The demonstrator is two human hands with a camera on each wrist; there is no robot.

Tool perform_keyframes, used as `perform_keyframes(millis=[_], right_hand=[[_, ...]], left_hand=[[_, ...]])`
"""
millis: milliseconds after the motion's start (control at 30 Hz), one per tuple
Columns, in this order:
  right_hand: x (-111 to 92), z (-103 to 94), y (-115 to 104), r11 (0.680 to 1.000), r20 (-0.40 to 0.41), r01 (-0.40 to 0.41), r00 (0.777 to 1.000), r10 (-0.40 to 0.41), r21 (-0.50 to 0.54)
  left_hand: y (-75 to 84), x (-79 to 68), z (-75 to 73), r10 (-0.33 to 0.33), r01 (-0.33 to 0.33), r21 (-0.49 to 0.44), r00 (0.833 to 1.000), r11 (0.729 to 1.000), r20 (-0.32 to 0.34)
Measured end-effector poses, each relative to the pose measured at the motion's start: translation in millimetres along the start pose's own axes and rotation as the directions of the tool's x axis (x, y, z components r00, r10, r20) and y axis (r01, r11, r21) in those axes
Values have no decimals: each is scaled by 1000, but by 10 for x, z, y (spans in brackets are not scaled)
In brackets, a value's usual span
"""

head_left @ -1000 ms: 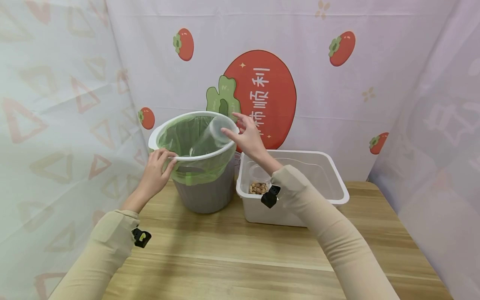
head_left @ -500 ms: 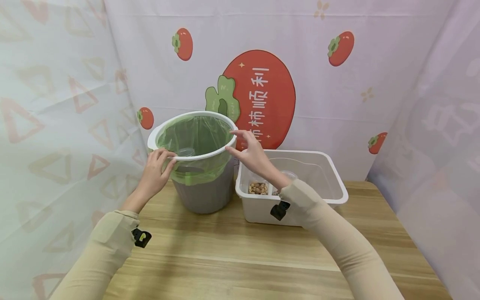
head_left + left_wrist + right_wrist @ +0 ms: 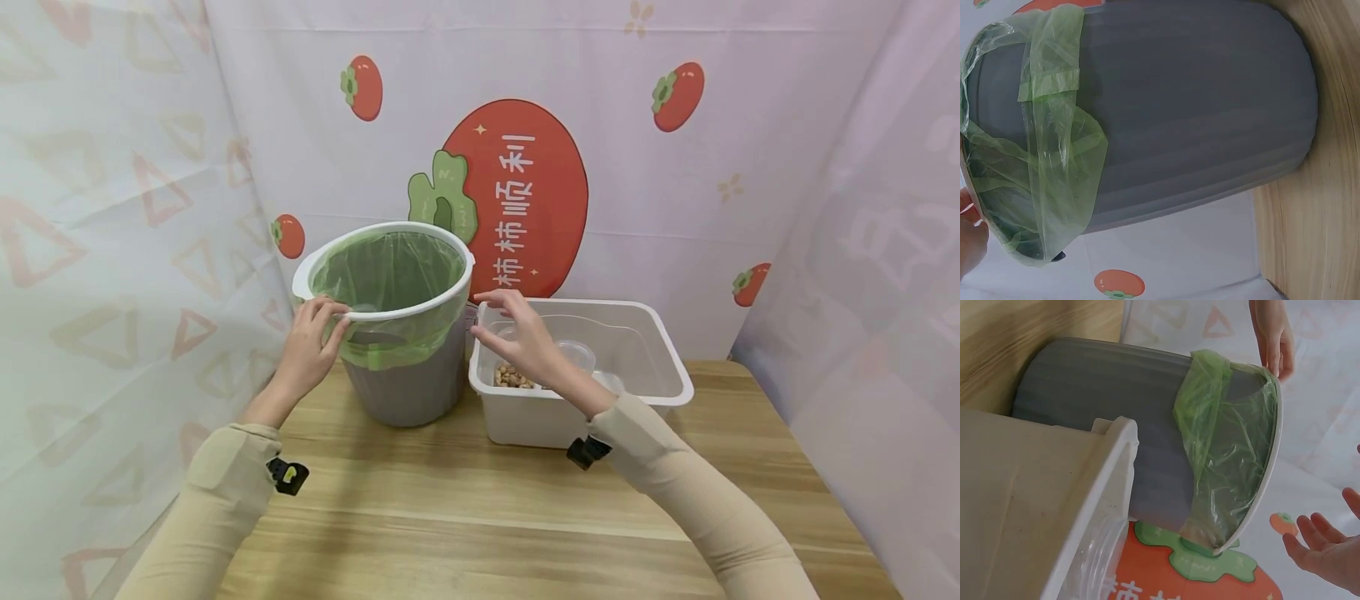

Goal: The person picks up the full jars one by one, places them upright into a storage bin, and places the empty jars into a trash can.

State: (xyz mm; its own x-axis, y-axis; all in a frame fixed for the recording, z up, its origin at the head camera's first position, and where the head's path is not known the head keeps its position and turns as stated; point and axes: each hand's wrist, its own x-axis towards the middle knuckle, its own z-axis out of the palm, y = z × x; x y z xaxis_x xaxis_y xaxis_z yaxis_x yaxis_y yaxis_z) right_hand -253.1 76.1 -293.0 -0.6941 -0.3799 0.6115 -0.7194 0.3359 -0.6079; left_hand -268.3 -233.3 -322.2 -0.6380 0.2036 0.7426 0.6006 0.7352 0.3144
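Observation:
My left hand (image 3: 306,346) pinches the near left part of the white rim of a grey trash bin (image 3: 405,383). A green translucent bag (image 3: 397,342) lines the bin and is folded over its rim. My right hand (image 3: 528,337) hovers above the left part of a white plastic tub (image 3: 667,358), fingers spread and loosely bent, holding nothing. Inside the tub are clear round containers (image 3: 576,354) and brown nuts (image 3: 512,377), partly hidden by the hand. In the bin, only a faint edge of something clear shows behind the near rim.
The bin and tub stand side by side on a wooden table (image 3: 450,517), near the back. White curtains with printed fruit (image 3: 517,200) hang behind and at both sides. A small black wrist camera (image 3: 588,450) sits on each sleeve.
A clear plastic container, tilted at the bin's mouth by my right hand, has dropped into the bin. My right hand has moved right and down, over the tub. My left hand has stayed at the rim.

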Motion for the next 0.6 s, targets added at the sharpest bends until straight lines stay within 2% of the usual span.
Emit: perform_keyframes(millis=[133, 300, 467, 600], right_hand=[[-156, -45, 30, 998, -19, 57, 998, -58, -23], [-401, -109, 99, 994, -14, 89, 996, -90, -59], [-663, -163, 184, 989, 3, 80, 997, -80, -127], [-874, -207, 224, 983, 2, 42, 999, -42, -180]], left_hand=[[22, -6, 23, 6, -5, 18, 1000, 1000, -29], [81, -59, 68, -20, 22, 26, 998, 999, -59], [153, -218, 128, -39, 43, 38, 994, 998, -100], [231, -396, 177, -50, 54, 38, 994, 998, -100]])
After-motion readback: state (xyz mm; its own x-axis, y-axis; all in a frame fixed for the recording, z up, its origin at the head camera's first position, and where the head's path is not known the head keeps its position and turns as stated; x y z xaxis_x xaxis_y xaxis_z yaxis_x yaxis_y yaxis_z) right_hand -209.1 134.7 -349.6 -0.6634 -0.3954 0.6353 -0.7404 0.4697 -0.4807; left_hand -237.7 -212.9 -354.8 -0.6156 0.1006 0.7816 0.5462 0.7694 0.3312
